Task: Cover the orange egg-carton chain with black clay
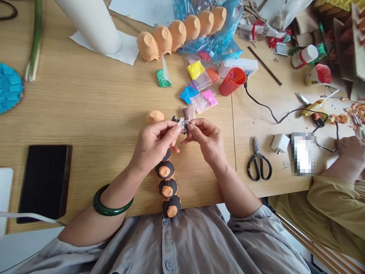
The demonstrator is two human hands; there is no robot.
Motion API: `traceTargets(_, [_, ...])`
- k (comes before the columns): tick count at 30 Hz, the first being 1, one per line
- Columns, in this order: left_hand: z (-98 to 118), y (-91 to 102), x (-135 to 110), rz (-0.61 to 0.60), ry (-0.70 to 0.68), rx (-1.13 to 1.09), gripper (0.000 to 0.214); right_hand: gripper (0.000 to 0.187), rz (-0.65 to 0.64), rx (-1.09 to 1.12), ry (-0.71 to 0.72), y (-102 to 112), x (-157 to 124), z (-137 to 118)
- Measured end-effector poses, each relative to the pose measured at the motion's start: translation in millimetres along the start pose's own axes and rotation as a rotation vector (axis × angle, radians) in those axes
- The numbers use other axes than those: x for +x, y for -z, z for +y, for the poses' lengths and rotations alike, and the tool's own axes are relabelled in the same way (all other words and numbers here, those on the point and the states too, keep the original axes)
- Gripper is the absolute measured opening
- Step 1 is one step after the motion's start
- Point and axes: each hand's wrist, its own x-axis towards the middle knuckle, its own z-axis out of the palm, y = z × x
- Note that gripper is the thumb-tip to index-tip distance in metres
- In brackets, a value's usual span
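Observation:
Between my fingertips is a small clear plastic bag [183, 123] with black clay in it. My left hand [156, 140] pinches its left side, and my right hand [207, 139] pinches the right side. Beneath my left hand a row of joined orange egg-carton cups [168, 189] runs toward my body. Black covers the sides of the nearer cups, leaving their tops orange; the far cup [155, 116] is plain orange. My left hand hides part of the row. A bag of brown clay [188, 113] lies just beyond my fingers.
Bags of yellow [195, 70], blue [188, 94], pink [209, 97] and green clay [163, 78] lie ahead, near a red cup [232, 81]. Another orange row [178, 35] stands behind. Scissors [258, 161] and a cable [262, 107] are at right, beside another person's hand [350, 146]. A black box [45, 180] lies left.

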Motion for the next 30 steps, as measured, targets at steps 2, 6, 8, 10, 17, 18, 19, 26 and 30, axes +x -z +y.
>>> traceTargets(2, [-2, -1.2, 1, 0.019, -0.016, -0.017, 0.025, 0.047, 0.026, 0.014, 0.017, 1, 2, 1])
traceTargets(6, [-7, 0.2, 1, 0.058, -0.048, -0.055, 0.026, 0.05, 0.107, 0.059, 0.093, 2, 4, 0])
traceTargets(8, [-10, 3.4, -2, 0.075, -0.064, -0.012, 0.026, 0.049, 0.098, 0.042, 0.111, 0, 2, -1])
traceTargets(10, [-12, 7.0, -6, 0.103, -0.078, 0.052, 0.027, 0.048, 0.078, 0.01, 0.136, -2, -1, -2])
traceTargets(17, [-16, 6.0, -15, 0.179, -0.107, 0.05, 0.026, 0.038, 0.129, -0.137, 0.347, -12, -9, 4])
traceTargets(18, [-16, 4.9, -16, 0.178, -0.111, 0.053, 0.024, 0.036, 0.138, -0.141, 0.374, -12, -9, 5])
traceTargets(19, [-17, 4.1, -18, 0.176, -0.115, 0.061, 0.023, 0.034, 0.143, -0.146, 0.392, -12, -9, 6])
traceTargets(26, [-17, 4.0, -25, 0.173, -0.106, 0.084, 0.026, 0.03, 0.133, -0.378, 0.483, -9, -13, 11])
traceTargets(30, [-17, 6.3, -26, 0.157, -0.095, 0.033, 0.026, 0.021, 0.102, -0.536, 0.596, -8, -14, 12])
